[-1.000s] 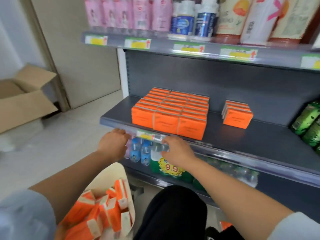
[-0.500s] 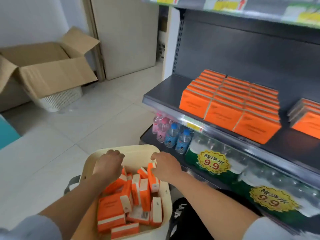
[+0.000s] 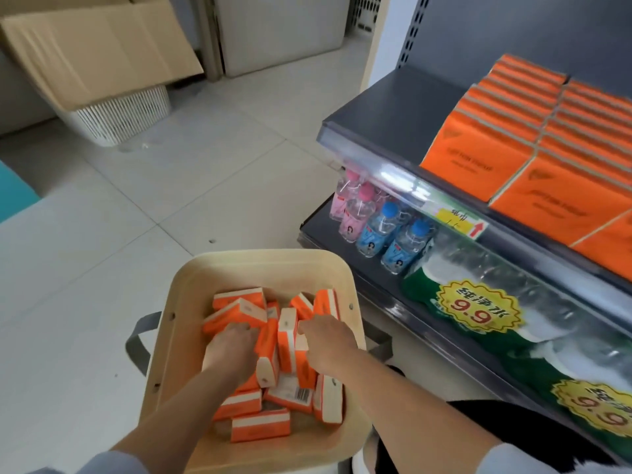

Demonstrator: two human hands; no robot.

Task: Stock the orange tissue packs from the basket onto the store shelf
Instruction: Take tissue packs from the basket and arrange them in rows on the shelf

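Observation:
A cream basket (image 3: 191, 285) with grey handles stands on the floor and holds several loose orange tissue packs (image 3: 260, 425). Both my hands are down inside it. My left hand (image 3: 232, 348) has its fingers curled over a pack on the left side of the pile. My right hand (image 3: 329, 341) grips upright packs (image 3: 286, 336) in the middle, its fingertips hidden among them. On the grey store shelf (image 3: 393, 107) at the upper right, stocked orange packs (image 3: 506, 131) stand in neat rows. The shelf's left end is bare.
Under the shelf's price rail stand pink and blue small bottles (image 3: 376, 227) and shrink-wrapped water packs (image 3: 496, 302) with 9.9 stickers. An open cardboard box (image 3: 95, 46) sits on a white mesh basket (image 3: 119, 114) at the far left. Pale tiled floor (image 3: 102, 234) lies between.
My hands left the shelf's front edge and went down into the basket. My view swung down and left, and now both hands sit deeper among the packs.

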